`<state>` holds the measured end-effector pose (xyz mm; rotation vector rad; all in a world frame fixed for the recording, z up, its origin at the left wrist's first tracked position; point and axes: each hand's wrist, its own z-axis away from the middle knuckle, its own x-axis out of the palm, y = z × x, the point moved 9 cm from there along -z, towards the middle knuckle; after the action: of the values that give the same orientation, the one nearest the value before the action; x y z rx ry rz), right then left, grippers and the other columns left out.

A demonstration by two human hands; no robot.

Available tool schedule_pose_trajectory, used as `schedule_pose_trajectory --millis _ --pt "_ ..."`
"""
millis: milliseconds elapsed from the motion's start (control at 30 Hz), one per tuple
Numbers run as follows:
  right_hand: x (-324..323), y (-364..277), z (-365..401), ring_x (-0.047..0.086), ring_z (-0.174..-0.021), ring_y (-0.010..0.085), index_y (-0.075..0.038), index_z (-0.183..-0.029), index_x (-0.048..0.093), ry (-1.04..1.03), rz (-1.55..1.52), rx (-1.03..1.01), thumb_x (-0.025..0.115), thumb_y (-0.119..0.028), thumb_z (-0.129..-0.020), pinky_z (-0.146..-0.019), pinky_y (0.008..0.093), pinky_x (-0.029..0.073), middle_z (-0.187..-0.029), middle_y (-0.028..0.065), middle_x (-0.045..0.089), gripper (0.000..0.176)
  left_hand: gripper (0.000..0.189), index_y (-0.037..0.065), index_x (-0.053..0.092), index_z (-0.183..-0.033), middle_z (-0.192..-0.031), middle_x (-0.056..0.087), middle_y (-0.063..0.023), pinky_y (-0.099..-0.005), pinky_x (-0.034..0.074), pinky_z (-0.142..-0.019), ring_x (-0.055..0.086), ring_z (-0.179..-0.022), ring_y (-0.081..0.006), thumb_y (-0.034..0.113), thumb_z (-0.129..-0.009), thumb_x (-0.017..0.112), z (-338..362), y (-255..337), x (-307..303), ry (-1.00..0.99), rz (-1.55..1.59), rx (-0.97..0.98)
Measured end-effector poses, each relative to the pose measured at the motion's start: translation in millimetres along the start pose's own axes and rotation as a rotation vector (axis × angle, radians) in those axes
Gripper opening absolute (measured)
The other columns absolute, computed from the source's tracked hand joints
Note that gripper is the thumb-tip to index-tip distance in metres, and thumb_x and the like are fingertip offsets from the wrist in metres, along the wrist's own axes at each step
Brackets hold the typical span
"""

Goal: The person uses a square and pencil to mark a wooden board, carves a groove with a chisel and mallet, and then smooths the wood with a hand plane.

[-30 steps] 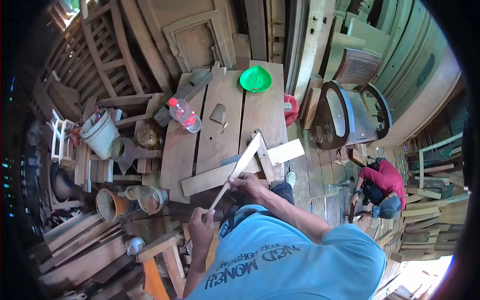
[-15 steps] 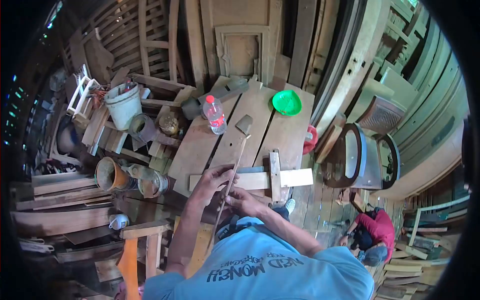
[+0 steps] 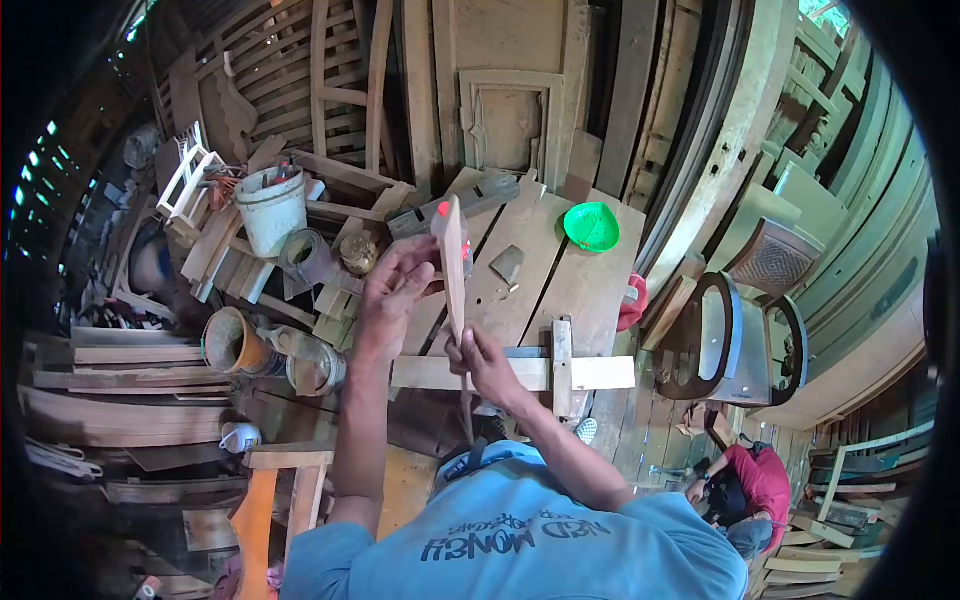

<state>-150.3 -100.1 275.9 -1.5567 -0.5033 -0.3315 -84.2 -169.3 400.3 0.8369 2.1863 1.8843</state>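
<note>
My right hand is closed around the lower part of a long, slightly curved wooden strip, which stands nearly upright in front of me. My left hand is raised just left of the strip, with thumb and fingers apart; no contact with the wood is plain. Beneath, on the plank table, lies a pale flat board with a short wooden crosspiece over it. A small dark flat piece rests farther back. Most of a red-capped bottle is hidden behind the strip.
A green dish sits at the table's far right. Left of the table are a white bucket, an orange pot and stacked boards. A chair frame stands right; a person in red crouches at lower right.
The strip has been raised and turned more upright. My left hand has moved up and its fingers have spread away from the wood, while my right hand keeps its hold. The view has shifted slightly.
</note>
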Motion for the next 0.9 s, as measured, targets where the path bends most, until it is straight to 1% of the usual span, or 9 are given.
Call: schedule_pose_trajectory --millis 67,233,300,367,400,533,600,700,900 --pt "-4.9 -7.7 -5.1 0.03 -0.056 0.0057 -0.004 -0.105 0.049 -0.006 0.099 0.039 0.029 -0.03 -0.1 -0.05 0.0202 0.029 -0.068 -0.0033 0.036 0.033 0.059 0.002 0.038 -0.132 -0.121 0.054 -0.0114 -0.038 0.044 -0.093 0.055 -0.109 -0.0218 0.028 -0.085 0.062 0.0 -1.0 -4.1 0.01 0.14 0.039" --pt "-6.4 -7.5 0.5 0.03 -0.058 0.0047 -0.005 -0.111 0.051 -0.078 0.299 0.135 0.032 -0.028 -0.1 -0.052 0.0197 0.029 -0.068 -0.0042 0.035 0.032 0.054 0.001 0.041 -0.13 -0.111 0.057 -0.0099 -0.0407 0.05 -0.087 0.057 -0.103 -0.0218 0.026 -0.086 0.061 9.9 -40.4 -26.0 0.02 0.195 -0.005" --pt "-19.1 -3.8 3.6 0.033 -0.059 0.0053 -0.006 -0.114 0.051 -0.059 0.305 0.15 0.035 -0.031 -0.1 -0.054 0.0204 0.032 -0.069 -0.0042 0.037 0.033 0.04 0.003 0.048 -0.123 -0.103 0.059 -0.0089 -0.0382 0.052 -0.083 0.06 -0.095 -0.0203 0.019 -0.088 0.058 12.3 -46.0 -45.1 0.163 0.18 0.01" --pt "-33.3 -2.7 17.0 0.04 -0.061 0.0085 -0.001 -0.103 0.053 -0.095 0.587 0.126 0.038 -0.032 -0.098 -0.054 0.0258 0.038 -0.064 0.0008 0.038 0.035 0.033 0.001 0.052 -0.116 -0.098 0.06 -0.009 -0.037 0.055 -0.078 0.062 -0.09 -0.0194 0.02 -0.089 0.055 18.3 -47.8 -71.2 0.387 0.229 0.065" --pt "-42.6 -3.8 27.4 0.053 -0.066 0.0197 0.0 -0.104 0.053 -0.138 0.801 0.168 0.041 -0.032 -0.097 -0.061 0.0346 0.044 -0.068 0.0105 0.05 0.036 0.032 0.001 0.053 -0.114 -0.099 0.06 -0.0093 -0.0368 0.055 -0.078 0.062 -0.09 -0.019 0.02 -0.089 0.055 19.8 -56.4 -92.7 0.503 0.261 0.047" --pt "-76.8 12.0 77.2 0.059 -0.078 0.0354 -0.001 -0.108 0.053 -0.09 0.984 0.206 0.042 -0.027 -0.095 -0.069 0.0443 0.045 -0.082 0.022 0.059 0.031 0.025 0.002 0.055 -0.105 -0.094 0.061 -0.0086 -0.0348 0.055 -0.072 0.062 -0.084 -0.0172 0.021 -0.088 0.056 31.6 -108.8 -153.5 0.769 0.231 -0.038" --pt "-90.3 30.4 99.6 0.056 -0.088 0.0439 -0.003 -0.111 0.053 -0.044 1.057 0.331 0.043 -0.021 -0.093 -0.074 0.0489 0.044 -0.096 0.0261 0.059 0.028 0.022 0.003 0.056 -0.102 -0.089 0.061 -0.0078 -0.0337 0.054 -0.069 0.062 -0.08 -0.0165 0.02 -0.088 0.056 38.4 -154.7 -151.0 0.736 0.164 -0.112" --pt "-98.0 47.9 117.8 0.057 -0.086 0.0429 -0.005 -0.115 0.052 0.066 1.051 0.306 0.046 -0.016 -0.09 -0.072 0.0488 0.045 -0.093 0.026 0.06 0.029 0.015 0.004 0.056 -0.094 -0.076 0.061 -0.0061 -0.0306 0.051 -0.06 0.062 -0.069 -0.0153 0.017 -0.086 0.058 51.4 -210.7 -114.4 0.668 0.1 -0.318" --pt "-144.1 62.0 126.9 0.058 -0.083 0.043 -0.008 -0.122 0.047 0.245 1.08 0.309 0.049 -0.013 -0.088 -0.07 0.0487 0.045 -0.088 0.0264 0.06 0.034 0.022 0.0 0.058 -0.093 -0.081 0.063 -0.0094 -0.0274 0.052 -0.063 0.064 -0.071 -0.0188 0.02 -0.086 0.059 94.1 -285.5 -59.9 0.488 0.064 -0.621"
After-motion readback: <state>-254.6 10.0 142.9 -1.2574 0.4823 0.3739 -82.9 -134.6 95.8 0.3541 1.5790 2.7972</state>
